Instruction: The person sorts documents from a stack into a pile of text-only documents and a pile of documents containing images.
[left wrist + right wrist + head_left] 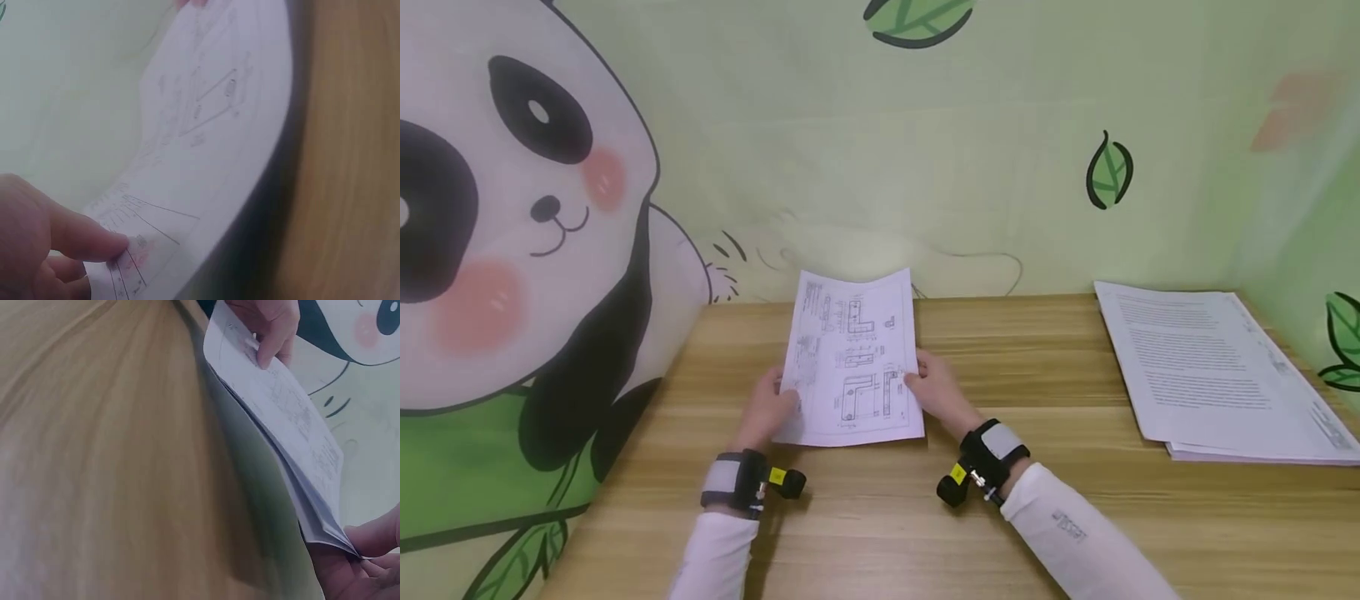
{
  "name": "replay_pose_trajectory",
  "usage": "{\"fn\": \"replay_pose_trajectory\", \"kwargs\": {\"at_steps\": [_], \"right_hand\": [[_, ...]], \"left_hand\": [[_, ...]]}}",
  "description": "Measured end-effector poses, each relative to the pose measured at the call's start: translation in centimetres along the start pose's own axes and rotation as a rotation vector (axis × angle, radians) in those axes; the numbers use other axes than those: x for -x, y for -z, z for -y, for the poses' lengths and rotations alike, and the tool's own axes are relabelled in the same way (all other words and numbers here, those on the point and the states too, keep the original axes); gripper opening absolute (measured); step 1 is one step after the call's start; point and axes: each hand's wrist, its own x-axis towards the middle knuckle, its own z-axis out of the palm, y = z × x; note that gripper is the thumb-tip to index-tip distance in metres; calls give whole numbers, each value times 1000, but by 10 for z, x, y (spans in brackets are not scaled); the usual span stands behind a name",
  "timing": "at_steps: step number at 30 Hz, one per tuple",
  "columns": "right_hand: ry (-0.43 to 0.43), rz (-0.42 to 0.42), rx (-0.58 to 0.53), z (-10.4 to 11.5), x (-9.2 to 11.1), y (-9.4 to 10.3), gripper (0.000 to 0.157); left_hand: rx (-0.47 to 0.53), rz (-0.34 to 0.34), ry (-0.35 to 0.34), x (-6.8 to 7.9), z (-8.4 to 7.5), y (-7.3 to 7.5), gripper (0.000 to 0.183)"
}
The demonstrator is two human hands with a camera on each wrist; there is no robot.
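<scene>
A few sheets of paper (827,367), the top one printed with technical line drawings, are held up just off the table between both hands. My left hand (769,410) pinches the left edge, its thumb (94,240) lying on the printed face in the left wrist view. On the opposite edge my right hand (942,390) pinches the paper between thumb and fingers. In the right wrist view the sheets (275,400) part slightly at the near edge, close to the right hand (369,562). The paper bows between the two grips.
A stack of printed pages (1195,358) lies at the right on the wooden table (865,525), its sheets not quite aligned. Behind the table hangs a green backdrop (820,125) with a panda and leaves. Each wrist wears a strap with a small camera.
</scene>
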Motion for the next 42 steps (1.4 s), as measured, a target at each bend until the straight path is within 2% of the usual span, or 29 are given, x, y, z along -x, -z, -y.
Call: {"fn": "replay_pose_trajectory", "kwargs": {"at_steps": [8, 11, 16, 19, 22, 28, 32, 37, 42], "right_hand": [[29, 38, 35, -1, -4, -22, 55], [59, 25, 105, -2, -5, -26, 56], [107, -2, 223, -4, -6, -29, 39], [109, -4, 238, -4, -7, -30, 23], [76, 14, 202, -5, -8, -29, 22], [0, 40, 157, -1, -4, -26, 47], [34, 56, 202, 3, 0, -26, 57], [75, 88, 224, 2, 1, -22, 62], [90, 124, 244, -2, 3, -9, 58]], "left_hand": [[0, -1, 88, 0, 7, 14, 56], [3, -6, 97, 0, 10, 16, 58], [-35, -21, 116, -2, 15, 19, 60], [-63, -39, 126, -4, 18, 19, 56], [-72, -58, 127, -5, 20, 18, 54], [-81, -81, 119, -5, 22, 16, 50], [-89, -112, 101, -6, 24, 14, 50], [-100, -148, 94, -5, 23, 14, 49], [-126, -155, 151, -1, 19, 17, 50]]}}
